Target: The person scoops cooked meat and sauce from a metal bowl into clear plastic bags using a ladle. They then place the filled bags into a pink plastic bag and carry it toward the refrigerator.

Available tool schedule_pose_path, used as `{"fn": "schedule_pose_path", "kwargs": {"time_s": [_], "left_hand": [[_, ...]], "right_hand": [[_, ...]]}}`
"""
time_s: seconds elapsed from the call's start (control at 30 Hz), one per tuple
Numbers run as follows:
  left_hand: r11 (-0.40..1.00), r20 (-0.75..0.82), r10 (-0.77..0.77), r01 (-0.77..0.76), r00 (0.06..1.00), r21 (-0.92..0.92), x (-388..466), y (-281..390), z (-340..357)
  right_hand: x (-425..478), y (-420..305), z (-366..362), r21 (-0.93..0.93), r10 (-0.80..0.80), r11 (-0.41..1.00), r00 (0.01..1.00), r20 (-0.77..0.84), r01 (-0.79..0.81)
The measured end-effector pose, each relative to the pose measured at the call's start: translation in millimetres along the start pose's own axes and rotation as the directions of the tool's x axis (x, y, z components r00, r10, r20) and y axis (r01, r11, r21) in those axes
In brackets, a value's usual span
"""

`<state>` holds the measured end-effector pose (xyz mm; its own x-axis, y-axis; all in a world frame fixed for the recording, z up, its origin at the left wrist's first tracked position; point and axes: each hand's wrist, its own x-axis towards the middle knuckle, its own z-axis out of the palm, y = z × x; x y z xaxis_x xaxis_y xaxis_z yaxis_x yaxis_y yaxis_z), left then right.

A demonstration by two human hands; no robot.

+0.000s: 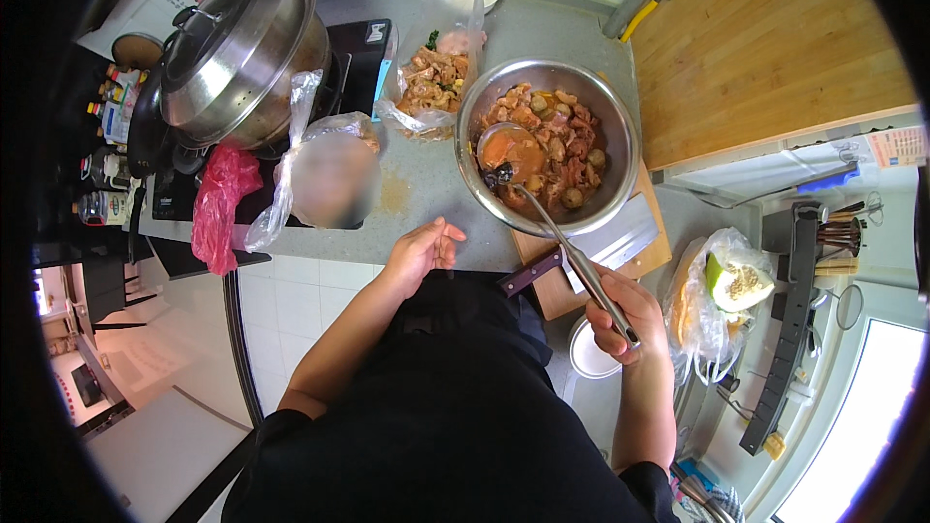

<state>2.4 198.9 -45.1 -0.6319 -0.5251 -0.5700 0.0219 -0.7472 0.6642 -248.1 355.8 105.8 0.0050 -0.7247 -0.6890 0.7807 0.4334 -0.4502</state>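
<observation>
My right hand (pixel 631 312) grips the handle of a metal ladle (pixel 559 229). The ladle's bowl dips into a large stainless steel basin (pixel 631 160) at the right of the counter. Inside are chunks of cooked meat (pixel 556 134) in brown sauce, with a few round pieces among them; brownish liquid fills the ladle. My left hand (pixel 427 250) hovers at the counter's front edge, fingers loosely curled and holding nothing. Just beyond it, left of the basin, stands an upright clear plastic bag (pixel 434 80) with similar meat. A second filled plastic bag (pixel 330 174), partly blurred, lies farther left.
A big lidded steel pot (pixel 243 65) sits on the black stove at left, a pink plastic bag (pixel 221 203) before it. Under the basin's right side, a cleaver (pixel 614 240) rests on a wooden cutting board (pixel 657 232). A bagged cut melon (pixel 734 283) lies farther right.
</observation>
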Motion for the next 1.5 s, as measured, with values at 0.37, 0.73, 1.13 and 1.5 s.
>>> {"fn": "schedule_pose_path", "kwargs": {"time_s": [0.37, 0.73, 1.13, 1.5], "left_hand": [[0.973, -0.115, 0.229, -0.226, 0.967, 0.042, 9.6, 46.9, -8.9], [0.361, -0.205, 0.747, -0.126, 0.633, 0.924, 28.1, 120.8, 4.1], [0.216, -0.095, 0.902, -0.25, 0.421, 0.944, 35.2, 120.8, -2.4], [0.26, -0.087, 0.917, -0.417, 0.39, 0.871, 23.4, 96.0, 3.0]], "right_hand": [[-26.6, -25.1, 7.0, 0.001, -0.059, 0.998, 0.997, -0.049, 0.059], [-52.5, -82.5, 39.5, -0.133, -0.027, 0.991, 1.0, -0.01, 0.025], [35.6, -79.6, 103.6, -0.33, -0.009, 0.942, 0.988, 0.152, 0.06], [107.5, -18.7, 105.1, -0.968, -0.402, 0.032, 0.89, 0.214, 0.248]]}}
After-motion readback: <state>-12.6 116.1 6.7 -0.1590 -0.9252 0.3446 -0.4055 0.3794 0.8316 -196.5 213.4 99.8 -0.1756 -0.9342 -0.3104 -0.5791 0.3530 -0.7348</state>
